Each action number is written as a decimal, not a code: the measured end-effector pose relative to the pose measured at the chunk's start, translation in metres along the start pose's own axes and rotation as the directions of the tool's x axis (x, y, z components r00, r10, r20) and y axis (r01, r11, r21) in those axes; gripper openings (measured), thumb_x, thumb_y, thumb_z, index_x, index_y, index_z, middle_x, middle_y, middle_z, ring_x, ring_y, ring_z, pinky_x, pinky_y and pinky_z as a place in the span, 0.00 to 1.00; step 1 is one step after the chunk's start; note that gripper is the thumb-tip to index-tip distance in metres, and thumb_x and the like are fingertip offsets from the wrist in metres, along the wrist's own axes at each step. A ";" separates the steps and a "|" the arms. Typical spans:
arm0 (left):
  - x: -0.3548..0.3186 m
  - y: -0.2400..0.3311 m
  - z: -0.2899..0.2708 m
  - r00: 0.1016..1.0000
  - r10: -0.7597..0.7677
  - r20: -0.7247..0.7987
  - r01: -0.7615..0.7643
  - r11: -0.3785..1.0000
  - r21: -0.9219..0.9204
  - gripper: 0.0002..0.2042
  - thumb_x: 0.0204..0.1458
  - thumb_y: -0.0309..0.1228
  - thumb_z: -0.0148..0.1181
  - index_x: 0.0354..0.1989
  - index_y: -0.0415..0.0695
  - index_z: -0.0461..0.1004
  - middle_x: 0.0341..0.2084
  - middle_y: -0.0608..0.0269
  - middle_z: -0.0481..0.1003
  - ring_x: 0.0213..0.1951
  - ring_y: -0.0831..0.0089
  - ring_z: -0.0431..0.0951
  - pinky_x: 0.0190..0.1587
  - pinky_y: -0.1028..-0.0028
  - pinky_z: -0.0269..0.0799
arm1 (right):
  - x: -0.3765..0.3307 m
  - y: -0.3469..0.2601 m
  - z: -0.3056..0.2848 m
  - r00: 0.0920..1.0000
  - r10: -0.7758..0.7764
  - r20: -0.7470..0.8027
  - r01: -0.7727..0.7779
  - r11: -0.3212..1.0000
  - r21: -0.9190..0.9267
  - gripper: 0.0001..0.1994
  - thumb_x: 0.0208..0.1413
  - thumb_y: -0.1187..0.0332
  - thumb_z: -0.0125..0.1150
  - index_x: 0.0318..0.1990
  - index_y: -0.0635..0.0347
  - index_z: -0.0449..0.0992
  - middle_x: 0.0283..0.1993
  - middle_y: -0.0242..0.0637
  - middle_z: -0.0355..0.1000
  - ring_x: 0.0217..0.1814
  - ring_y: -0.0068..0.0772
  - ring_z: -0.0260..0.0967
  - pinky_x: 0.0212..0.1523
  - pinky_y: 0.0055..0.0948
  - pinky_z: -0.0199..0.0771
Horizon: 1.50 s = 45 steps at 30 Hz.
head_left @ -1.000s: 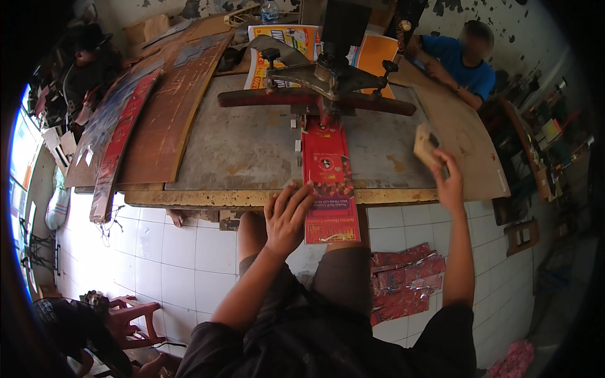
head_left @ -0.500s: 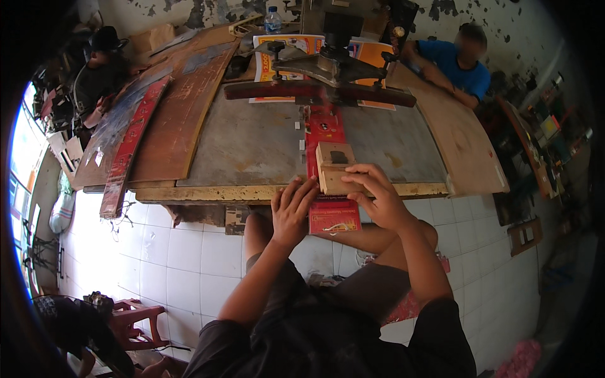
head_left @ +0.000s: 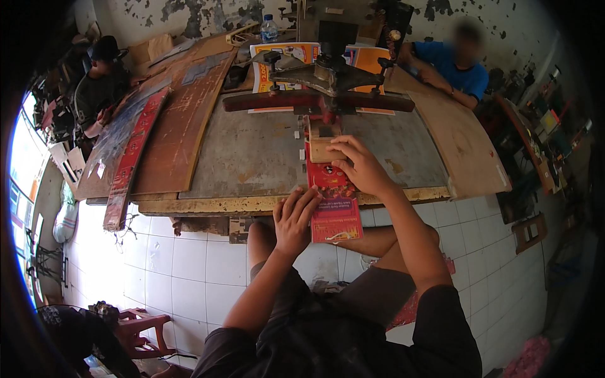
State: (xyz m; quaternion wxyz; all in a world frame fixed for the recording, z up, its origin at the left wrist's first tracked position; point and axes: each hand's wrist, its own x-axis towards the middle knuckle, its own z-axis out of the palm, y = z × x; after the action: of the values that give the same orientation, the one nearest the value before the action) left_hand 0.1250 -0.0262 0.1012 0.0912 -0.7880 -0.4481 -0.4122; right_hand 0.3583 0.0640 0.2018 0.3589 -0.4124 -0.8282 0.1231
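Observation:
A long red printed strip (head_left: 337, 220), seemingly card or plastic sheet, lies on the grey tabletop and hangs past its near edge. My left hand (head_left: 295, 220) is at that near edge, its fingers stretched out with the tips at the strip's left side; its thumb is hidden. On the strip's far part sits a pale wooden block (head_left: 320, 153) with a dark patch on top. My right hand (head_left: 362, 167) grips the block's near right end with bent fingers. Just beyond the block stands a dark metal press (head_left: 328, 79) with a wide crossbar.
Another red strip (head_left: 140, 151) lies over brown boards (head_left: 179, 129) on the left. A plain board (head_left: 463, 151) flanks the right side. Printed sheets (head_left: 368, 63) and a water bottle (head_left: 269, 30) are behind. One person sits far left, another far right.
My right hand has pushed the wooden block away from me along the strip, up to the press. More of the strip's near part shows. My left hand has hardly moved.

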 end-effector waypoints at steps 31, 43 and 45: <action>-0.003 0.001 0.001 0.999 -0.039 0.029 0.038 0.998 0.042 0.19 0.64 0.29 0.58 0.63 0.57 0.81 0.68 0.75 0.79 0.70 0.71 0.73 0.72 0.66 0.53 | 0.008 0.017 0.014 0.985 -0.058 -0.161 0.034 0.988 -0.149 0.18 0.57 0.70 0.78 0.55 0.55 0.83 0.55 0.37 0.73 0.58 0.47 0.75 0.58 0.46 0.78; 0.071 -0.049 -0.098 0.858 0.142 0.494 0.020 0.951 -0.308 0.36 0.43 0.24 0.69 0.67 0.55 0.78 0.74 0.65 0.73 0.74 0.58 0.70 0.74 0.50 0.61 | 0.005 0.009 0.009 0.987 -0.035 -0.158 0.008 0.986 -0.169 0.17 0.61 0.68 0.76 0.56 0.56 0.82 0.56 0.39 0.73 0.57 0.48 0.76 0.57 0.46 0.79; 0.097 -0.069 -0.098 0.872 0.158 0.464 0.001 0.946 -0.324 0.32 0.47 0.24 0.64 0.66 0.51 0.78 0.72 0.61 0.74 0.74 0.56 0.70 0.75 0.48 0.61 | 0.007 0.007 0.009 0.986 -0.042 -0.162 0.014 0.985 -0.173 0.17 0.61 0.68 0.75 0.56 0.57 0.81 0.56 0.39 0.73 0.57 0.49 0.76 0.57 0.46 0.78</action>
State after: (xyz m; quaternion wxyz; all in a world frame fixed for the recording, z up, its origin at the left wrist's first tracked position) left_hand 0.0405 0.0245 0.2197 -0.1333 -0.8878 -0.3526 -0.2640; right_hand 0.3533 0.0746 0.1948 0.3912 -0.4389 -0.8088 0.0118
